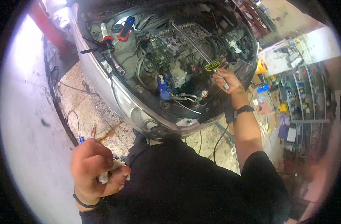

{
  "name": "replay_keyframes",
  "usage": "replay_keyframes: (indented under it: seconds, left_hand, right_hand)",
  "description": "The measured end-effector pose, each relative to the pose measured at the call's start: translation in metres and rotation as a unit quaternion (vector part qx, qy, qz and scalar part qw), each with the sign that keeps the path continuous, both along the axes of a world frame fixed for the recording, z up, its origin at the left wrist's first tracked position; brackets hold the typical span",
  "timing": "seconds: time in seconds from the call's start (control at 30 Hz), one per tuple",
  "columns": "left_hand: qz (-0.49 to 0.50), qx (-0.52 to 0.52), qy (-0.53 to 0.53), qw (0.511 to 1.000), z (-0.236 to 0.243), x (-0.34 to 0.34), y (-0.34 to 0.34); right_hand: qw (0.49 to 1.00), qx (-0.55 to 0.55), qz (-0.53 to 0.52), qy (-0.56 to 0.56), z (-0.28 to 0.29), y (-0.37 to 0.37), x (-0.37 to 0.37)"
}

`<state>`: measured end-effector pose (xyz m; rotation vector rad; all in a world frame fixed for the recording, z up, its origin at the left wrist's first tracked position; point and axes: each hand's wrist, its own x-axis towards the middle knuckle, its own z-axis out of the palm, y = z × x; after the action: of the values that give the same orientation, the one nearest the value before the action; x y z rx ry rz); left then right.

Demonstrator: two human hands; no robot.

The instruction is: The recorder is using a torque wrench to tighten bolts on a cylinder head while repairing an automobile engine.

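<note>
My right hand (230, 81) is closed around the handle of a beam torque wrench (192, 43), at the right side of an open engine bay. The wrench's long metal bar slants up and left over the engine (159, 48), and a black and yellow scale plate sits just above my fingers. Its far end reaches the top of the engine; whether it sits on a bolt is too small to tell. Low at the left, in front of my dark shirt, my left hand (92, 168) is curled around a crumpled white rag (104, 177), partly hidden by the fingers.
A red and black work light (125, 30) stands at the bay's far left, near a chrome tool (118, 67) on the fender. Something blue (162, 88) lies at the engine's front. The silver front bumper (140, 112) curves before me. Shelves (308, 93) with tools stand at right.
</note>
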<state>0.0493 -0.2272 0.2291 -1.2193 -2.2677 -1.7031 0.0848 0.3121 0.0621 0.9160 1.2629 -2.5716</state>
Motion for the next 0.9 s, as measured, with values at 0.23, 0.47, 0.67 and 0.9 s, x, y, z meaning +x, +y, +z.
replay_keyframes:
  seconds: [0.23,0.47,0.67,0.9]
  left_hand:
    - [-0.103,0.043,0.045,0.993,0.007,-0.048,-0.025]
    - [-0.07,0.085,0.126,0.986,0.028,-0.059,-0.047]
    - [-0.172,0.09,0.151,0.969,0.041,-0.073,-0.054]
    - [-0.19,0.086,0.162,0.965,0.039,-0.086,-0.027]
  right_hand:
    - [0.999,0.012,-0.038,0.011,0.004,-0.049,0.008]
    - [0.997,0.009,-0.081,0.01,-0.003,-0.111,-0.021]
    - [0.996,0.019,-0.09,0.017,-0.001,-0.126,-0.018]
    - [0.995,0.057,-0.088,0.002,-0.001,-0.132,-0.025]
